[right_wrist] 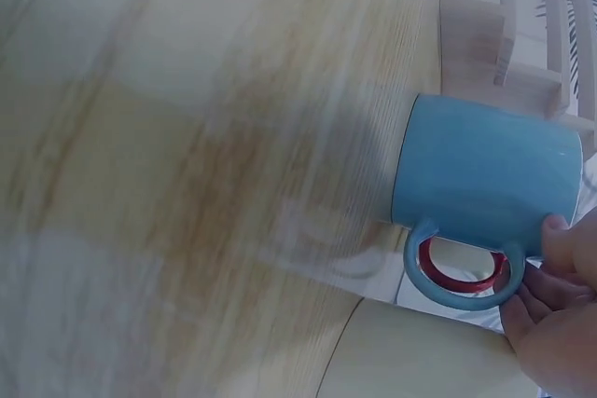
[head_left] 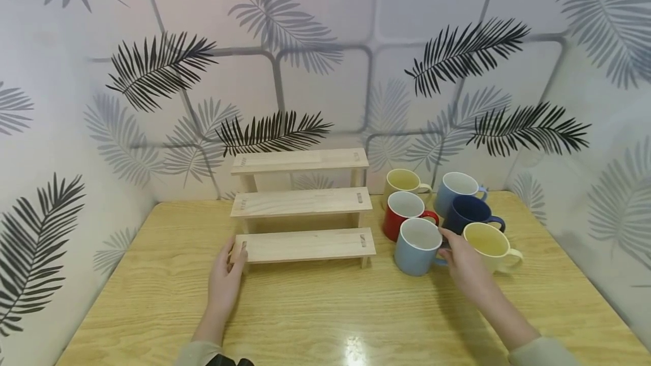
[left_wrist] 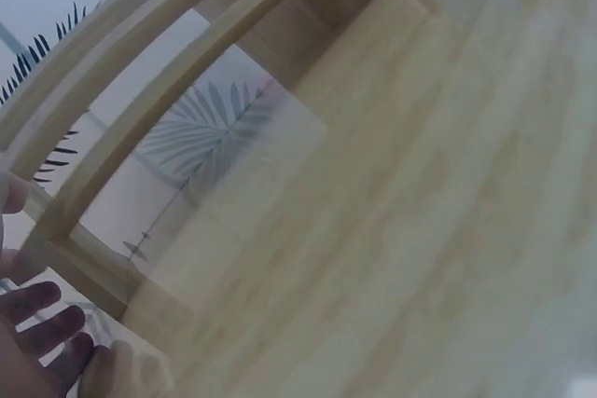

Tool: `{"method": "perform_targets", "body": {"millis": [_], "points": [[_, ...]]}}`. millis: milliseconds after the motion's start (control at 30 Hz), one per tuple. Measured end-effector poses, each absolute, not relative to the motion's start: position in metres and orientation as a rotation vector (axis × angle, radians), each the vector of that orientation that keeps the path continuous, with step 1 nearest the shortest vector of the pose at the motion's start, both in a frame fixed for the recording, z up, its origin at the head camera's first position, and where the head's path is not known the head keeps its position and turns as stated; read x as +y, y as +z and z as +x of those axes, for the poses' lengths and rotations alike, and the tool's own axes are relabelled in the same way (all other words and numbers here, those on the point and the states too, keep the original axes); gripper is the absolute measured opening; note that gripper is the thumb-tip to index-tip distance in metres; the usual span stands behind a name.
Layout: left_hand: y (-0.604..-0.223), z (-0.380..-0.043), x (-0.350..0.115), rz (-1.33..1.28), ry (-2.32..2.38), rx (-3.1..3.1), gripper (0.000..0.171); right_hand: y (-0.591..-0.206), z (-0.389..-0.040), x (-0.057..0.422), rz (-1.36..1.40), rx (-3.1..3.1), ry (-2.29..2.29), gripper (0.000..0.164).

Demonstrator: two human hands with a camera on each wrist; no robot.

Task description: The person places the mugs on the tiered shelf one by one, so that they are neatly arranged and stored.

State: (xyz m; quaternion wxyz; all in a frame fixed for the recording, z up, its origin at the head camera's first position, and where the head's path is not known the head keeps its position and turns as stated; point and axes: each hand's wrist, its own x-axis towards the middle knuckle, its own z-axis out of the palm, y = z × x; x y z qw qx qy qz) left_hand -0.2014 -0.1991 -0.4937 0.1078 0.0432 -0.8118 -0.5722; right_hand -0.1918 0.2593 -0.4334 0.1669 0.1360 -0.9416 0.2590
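To the right of the wooden three-tier shelf (head_left: 305, 246), the light-blue mug (head_left: 413, 256) is upright, in front of the red mug (head_left: 392, 225). Right hand (head_left: 464, 267): pinches it near the rim, at the handle's (right_wrist: 464, 302) upper end. Left hand (head_left: 226, 275): touches the shelf's left end; grip indeterminate. Mug likely rigid, smooth, moderately heavy, breakable; preferably hold through the handle loop.

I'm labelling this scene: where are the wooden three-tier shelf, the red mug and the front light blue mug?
Wooden three-tier shelf (head_left: 302, 203): head view, top of the middle board.
Red mug (head_left: 393, 223): head view, outer wall.
Front light blue mug (right_wrist: 487, 171): right wrist view, outer wall.
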Motion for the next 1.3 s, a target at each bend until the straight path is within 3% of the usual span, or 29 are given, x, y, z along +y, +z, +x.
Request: {"method": "perform_targets", "body": {"millis": [200, 433, 1300], "points": [[-0.498, -0.2, -0.2, 0.103, -1.571, -2.462, 0.066, -0.436, -0.191, 0.257, 0.357, -2.65, 0.745, 0.036], [-0.501, -0.201, -0.202, 0.08, -1.473, -2.546, 0.068, -0.438, -0.189, 0.254, 0.305, -2.59, 0.74, 0.02], [-0.512, -0.203, -0.203, -0.025, -1.408, -2.587, 0.07, -0.459, -0.185, 0.254, 0.261, -2.434, 0.713, 0.018]]}}
